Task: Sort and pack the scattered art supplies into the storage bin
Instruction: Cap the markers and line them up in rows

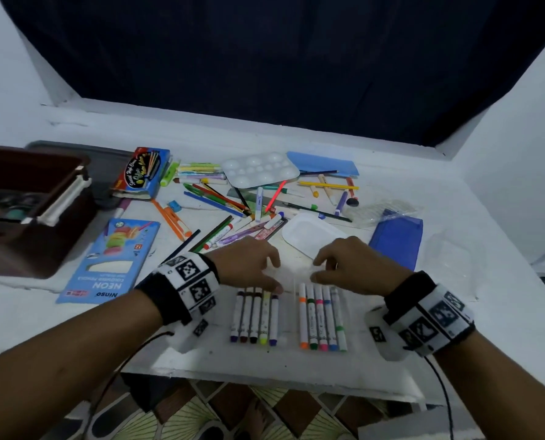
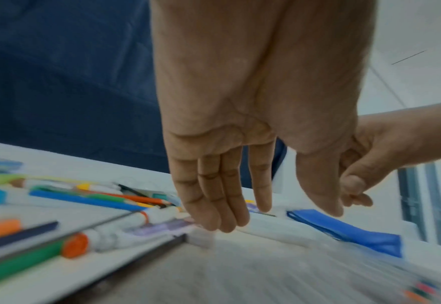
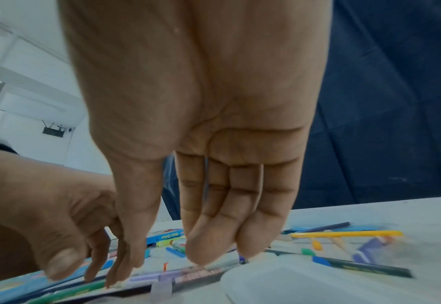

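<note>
Two rows of markers lie side by side near the front edge of the white surface (image 1: 487,236). The left row of markers (image 1: 254,315) and the right row of markers (image 1: 323,317) all point the same way, most likely so each group can be picked up together.

The left hand (image 1: 249,265) and the right hand (image 1: 344,268) hover just behind the rows, close to each other. Their fingers are loosely bent and point down. They seem to touch something thin and clear, maybe a sleeve for the markers, but it is too faint to tell if they grip it.

The storage bin (image 1: 26,211) stands at the far left, well apart from the rows, with round paint pots already inside. More pens and pencils (image 1: 229,201) lie in a messy pile behind the hands, still to be sorted. A paint tray (image 1: 260,169) and a blue pouch (image 1: 396,239) lie there too
</note>
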